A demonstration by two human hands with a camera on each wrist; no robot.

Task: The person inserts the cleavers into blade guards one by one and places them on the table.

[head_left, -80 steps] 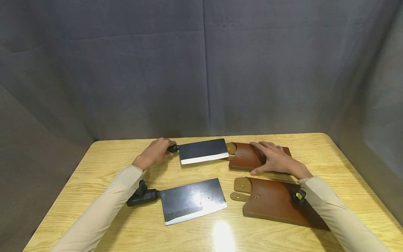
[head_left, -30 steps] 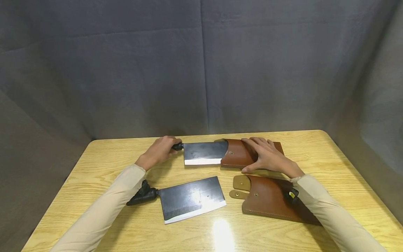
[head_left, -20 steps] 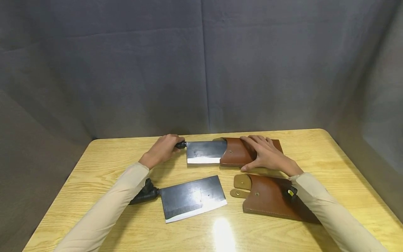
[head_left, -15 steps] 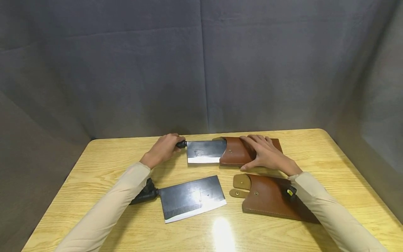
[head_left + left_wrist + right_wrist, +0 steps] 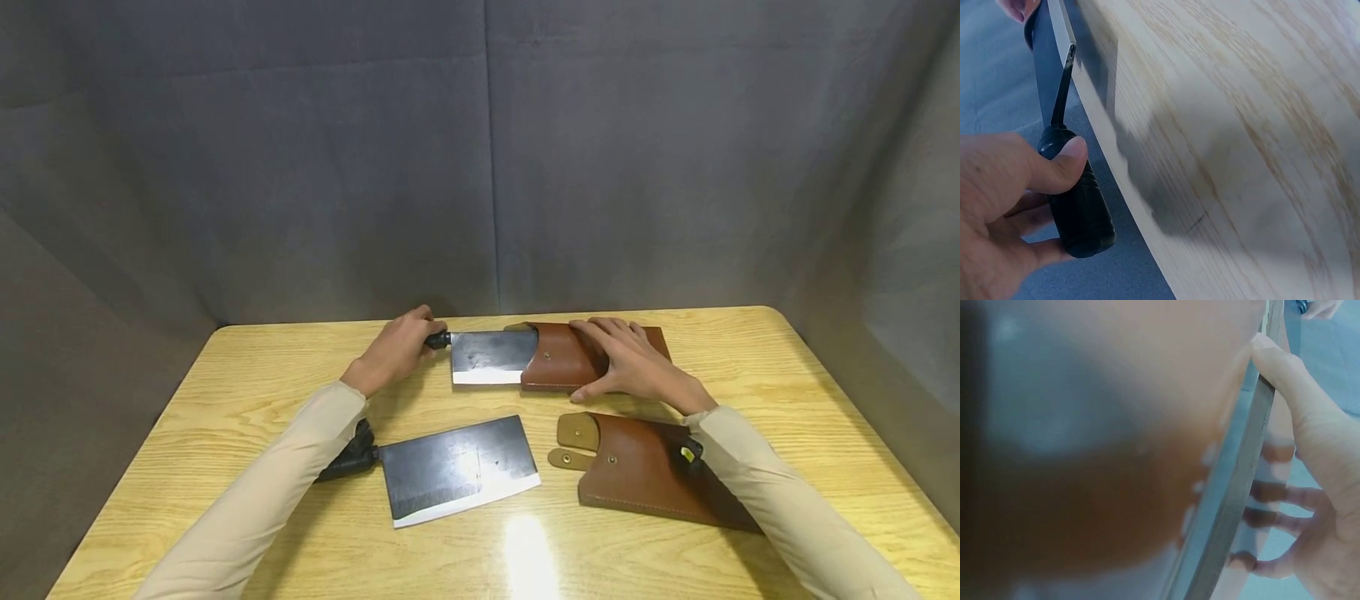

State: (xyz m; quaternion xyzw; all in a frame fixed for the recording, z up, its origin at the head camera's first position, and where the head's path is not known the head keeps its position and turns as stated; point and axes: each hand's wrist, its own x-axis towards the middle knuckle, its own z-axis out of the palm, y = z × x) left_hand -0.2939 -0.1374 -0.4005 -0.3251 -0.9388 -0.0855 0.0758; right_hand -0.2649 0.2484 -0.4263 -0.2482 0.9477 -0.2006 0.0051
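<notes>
In the head view, my left hand (image 5: 396, 352) grips the black handle of a cleaver (image 5: 491, 354) at the table's far side. Thumb and fingers close round that handle (image 5: 1082, 209) in the left wrist view. The blade's front part sits inside the mouth of a brown leather knife sheath (image 5: 558, 358); its rear part shows. My right hand (image 5: 630, 367) holds this sheath, thumb at the near edge and fingers spread across the top. Nearer lies a second cleaver (image 5: 461, 471), its handle partly behind my left sleeve. Right of it is a second sheath (image 5: 652, 475), flap and strap unfastened.
A light wooden table (image 5: 450, 558) carries everything. Grey cloth (image 5: 480, 167) hangs along its back and sides. The second sheath's right end is hidden under my right forearm, which carries a small wrist device (image 5: 690, 451).
My left hand has moved right, sliding the cleaver from outside the sheath partway into it. The sheath, with my right hand on it, has shifted slightly left. The second cleaver and sheath stay put.
</notes>
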